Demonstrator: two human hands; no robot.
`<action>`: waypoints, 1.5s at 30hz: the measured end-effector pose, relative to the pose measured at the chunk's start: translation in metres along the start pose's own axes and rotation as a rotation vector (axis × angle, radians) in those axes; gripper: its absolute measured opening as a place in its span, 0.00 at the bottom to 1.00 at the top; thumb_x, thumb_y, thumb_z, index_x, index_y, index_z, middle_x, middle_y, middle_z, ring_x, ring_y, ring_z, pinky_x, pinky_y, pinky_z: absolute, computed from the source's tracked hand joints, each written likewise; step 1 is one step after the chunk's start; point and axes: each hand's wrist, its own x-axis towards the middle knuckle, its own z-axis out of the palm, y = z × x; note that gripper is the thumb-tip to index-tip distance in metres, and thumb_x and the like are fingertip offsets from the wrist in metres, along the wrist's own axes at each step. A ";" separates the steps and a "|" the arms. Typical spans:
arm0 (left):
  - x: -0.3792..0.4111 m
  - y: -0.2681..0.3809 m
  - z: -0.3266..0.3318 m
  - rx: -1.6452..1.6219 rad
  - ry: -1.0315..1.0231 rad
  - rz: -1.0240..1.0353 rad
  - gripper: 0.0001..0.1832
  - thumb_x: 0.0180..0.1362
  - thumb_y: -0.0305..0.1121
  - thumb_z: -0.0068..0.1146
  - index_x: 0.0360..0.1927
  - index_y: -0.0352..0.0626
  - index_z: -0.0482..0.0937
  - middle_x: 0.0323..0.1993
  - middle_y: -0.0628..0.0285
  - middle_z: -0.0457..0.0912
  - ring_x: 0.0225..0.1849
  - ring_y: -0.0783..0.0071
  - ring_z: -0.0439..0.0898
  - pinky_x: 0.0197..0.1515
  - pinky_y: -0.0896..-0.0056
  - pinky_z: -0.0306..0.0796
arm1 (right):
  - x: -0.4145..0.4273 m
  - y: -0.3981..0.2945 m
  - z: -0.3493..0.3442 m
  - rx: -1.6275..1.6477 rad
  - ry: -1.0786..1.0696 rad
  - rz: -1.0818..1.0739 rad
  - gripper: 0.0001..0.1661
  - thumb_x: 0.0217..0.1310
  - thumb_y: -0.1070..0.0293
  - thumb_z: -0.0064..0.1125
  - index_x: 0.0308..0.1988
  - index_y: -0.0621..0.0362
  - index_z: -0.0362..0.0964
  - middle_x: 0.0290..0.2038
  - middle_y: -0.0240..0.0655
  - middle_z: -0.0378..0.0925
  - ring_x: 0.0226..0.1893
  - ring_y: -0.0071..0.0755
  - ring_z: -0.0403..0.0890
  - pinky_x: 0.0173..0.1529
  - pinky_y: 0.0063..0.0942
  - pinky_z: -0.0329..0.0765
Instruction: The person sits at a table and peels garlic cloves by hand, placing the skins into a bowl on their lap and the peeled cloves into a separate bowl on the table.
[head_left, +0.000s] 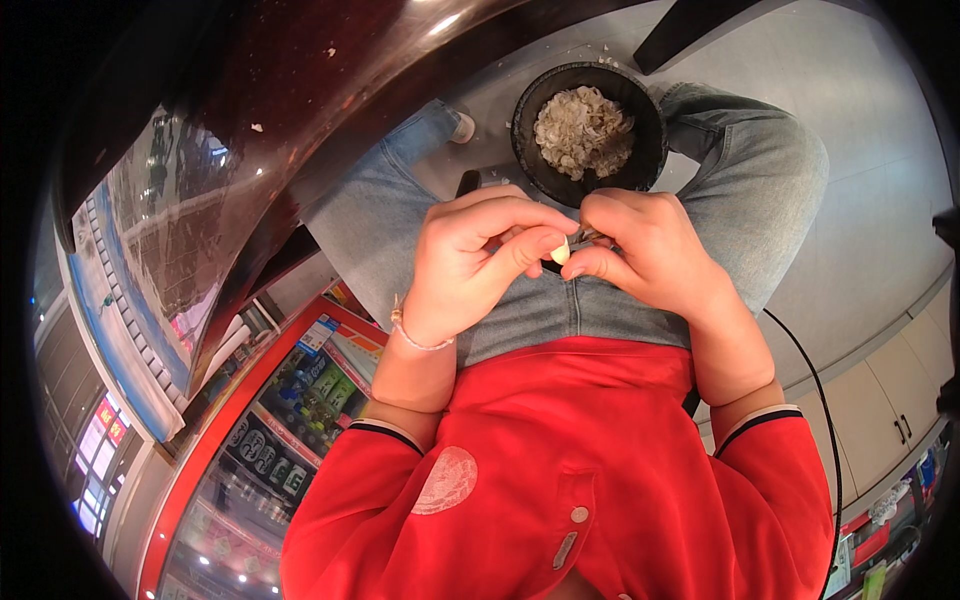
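My left hand, with a thin cord bracelet at its wrist, pinches a small pale peeled garlic clove between thumb and fingertips above my lap. Close to the clove, almost meeting it, is the thumb of my right hand. The curled right fingers hold a small thing that looks like metal, mostly hidden, so I cannot tell what it is. Beyond both hands, between my knees, a black round bin holds a heap of dry, whitish garlic skins.
A glossy dark red table with small flakes on it reaches over the upper left. A dark table leg stands past the bin. Red-framed drinks fridge stands at left, pale cabinets at right. A black cable hangs at my right side.
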 end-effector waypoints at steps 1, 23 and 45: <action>0.000 -0.001 0.000 -0.005 0.001 0.002 0.06 0.54 0.24 0.60 0.36 0.35 0.81 0.25 0.63 0.78 0.21 0.83 0.75 0.23 0.84 0.68 | 0.000 0.000 0.000 -0.005 -0.002 -0.003 0.24 0.50 0.46 0.60 0.25 0.58 0.66 0.19 0.36 0.71 0.19 0.43 0.75 0.22 0.35 0.69; 0.000 -0.003 -0.003 -0.055 -0.038 -0.042 0.08 0.58 0.27 0.56 0.35 0.31 0.80 0.29 0.60 0.78 0.23 0.82 0.75 0.24 0.85 0.68 | 0.002 0.002 0.001 0.027 0.012 -0.054 0.24 0.47 0.47 0.63 0.26 0.57 0.68 0.20 0.36 0.70 0.20 0.42 0.74 0.22 0.33 0.69; -0.002 -0.006 -0.002 -0.131 -0.030 -0.077 0.05 0.56 0.26 0.58 0.35 0.35 0.80 0.28 0.64 0.78 0.23 0.85 0.75 0.24 0.85 0.68 | 0.003 0.000 0.000 0.028 0.024 -0.088 0.22 0.46 0.49 0.63 0.24 0.57 0.67 0.20 0.34 0.68 0.21 0.40 0.73 0.22 0.34 0.68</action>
